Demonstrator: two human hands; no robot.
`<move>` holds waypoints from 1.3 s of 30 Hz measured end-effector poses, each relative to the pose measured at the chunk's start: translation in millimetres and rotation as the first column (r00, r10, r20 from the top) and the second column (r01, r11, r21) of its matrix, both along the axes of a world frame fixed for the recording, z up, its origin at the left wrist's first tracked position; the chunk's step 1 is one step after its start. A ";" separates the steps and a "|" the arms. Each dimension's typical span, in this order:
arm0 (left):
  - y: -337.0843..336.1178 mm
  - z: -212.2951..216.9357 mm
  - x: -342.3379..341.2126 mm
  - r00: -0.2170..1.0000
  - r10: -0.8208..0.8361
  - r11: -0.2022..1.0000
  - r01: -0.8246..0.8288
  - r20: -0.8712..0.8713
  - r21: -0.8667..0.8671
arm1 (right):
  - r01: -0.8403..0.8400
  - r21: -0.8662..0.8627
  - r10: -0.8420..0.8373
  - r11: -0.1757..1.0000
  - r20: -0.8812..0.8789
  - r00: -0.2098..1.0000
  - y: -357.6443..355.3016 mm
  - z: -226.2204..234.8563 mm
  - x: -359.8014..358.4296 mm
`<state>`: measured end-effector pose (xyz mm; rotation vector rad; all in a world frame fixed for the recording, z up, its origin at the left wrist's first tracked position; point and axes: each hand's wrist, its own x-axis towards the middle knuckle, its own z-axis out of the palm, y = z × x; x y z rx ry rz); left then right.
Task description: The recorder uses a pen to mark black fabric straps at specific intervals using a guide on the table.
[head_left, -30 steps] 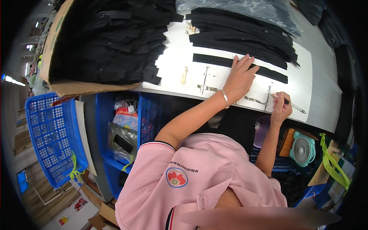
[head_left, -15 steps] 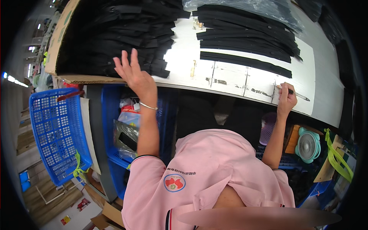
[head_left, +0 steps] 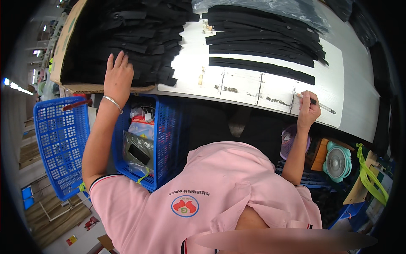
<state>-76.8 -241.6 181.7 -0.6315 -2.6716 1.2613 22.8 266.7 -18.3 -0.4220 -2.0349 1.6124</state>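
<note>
My left hand (head_left: pixel 119 79) lies with fingers stretched out at the near edge of a big pile of black fabric strips (head_left: pixel 146 44); whether it touches them I cannot tell. A metal bangle circles that wrist. At the right, my right hand (head_left: pixel 310 109) is closed round a clear-barrelled pen (head_left: pixel 327 108) with a dark part, just over the white board (head_left: pixel 243 89). Ruled dark lines and smudges mark the board's near side. Across its far part runs a group of long black strips (head_left: pixel 264 36). One separate strip (head_left: pixel 262 70) lies nearer me, parallel to them.
A cardboard edge (head_left: pixel 67 42) borders the pile on the left. Clear plastic sheeting (head_left: pixel 270 10) lies at the back. Blue baskets stand left (head_left: pixel 63 148) and below the table (head_left: pixel 156 139), the latter holding bagged items. A teal fan (head_left: pixel 338 161) sits at the lower right.
My left hand has moved left and lowered toward the strip pile from a raised, spread pose. My right hand still holds the pen near the same board lines. The view has shifted slightly.
</note>
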 end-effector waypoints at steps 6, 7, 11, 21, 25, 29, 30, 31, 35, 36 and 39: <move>27.5 -7.9 1.3 0.975 0.076 0.879 -0.164 0.208 0.448 | 0.023 0.005 -0.023 1.000 -0.021 1.000 3.8 -1.9 2.5; 44.5 -14.9 5.0 0.991 -0.042 0.811 -0.040 0.127 0.584 | 0.019 0.046 -0.019 0.999 -0.006 1.000 4.5 -1.6 3.3; 133.2 -78.9 13.4 0.947 -0.268 0.339 0.266 -0.179 0.902 | 0.006 0.084 -0.001 0.996 -0.057 0.998 2.3 -0.6 3.4; 303.0 -177.2 56.8 0.875 -0.460 -0.121 0.108 -0.152 0.987 | -0.023 0.187 0.025 0.982 -0.007 1.000 -34.4 23.7 13.3; 302.5 -175.8 60.5 0.864 -0.488 -0.146 0.058 -0.122 0.988 | -0.041 0.637 0.099 0.769 -0.056 0.993 -61.6 29.7 20.7; 287.8 -174.4 67.5 0.866 -0.489 -0.176 0.020 -0.105 0.984 | -0.109 0.752 0.150 0.650 0.013 0.989 -66.8 17.5 25.7; 280.7 -170.8 70.9 0.879 -0.459 -0.169 0.058 -0.131 0.984 | -0.127 0.799 0.154 0.588 0.043 0.987 -65.4 16.4 28.2; 269.0 -169.8 75.7 0.893 -0.443 -0.018 0.086 -0.085 0.996 | -0.145 0.840 0.156 0.523 0.074 0.985 -63.8 16.1 30.3; 233.7 -173.2 89.2 0.937 -0.331 0.168 -0.061 0.115 0.984 | -0.082 0.861 0.063 0.502 0.058 0.996 -39.2 11.3 37.6; 225.9 -175.0 91.4 0.939 -0.313 0.223 -0.071 0.141 0.972 | -0.086 0.861 0.071 0.501 0.058 0.996 -31.5 8.2 40.9; 209.2 -179.2 96.6 0.951 -0.250 0.281 -0.108 0.181 0.954 | 0.064 0.904 -0.090 0.422 -0.028 0.996 -13.9 1.4 46.9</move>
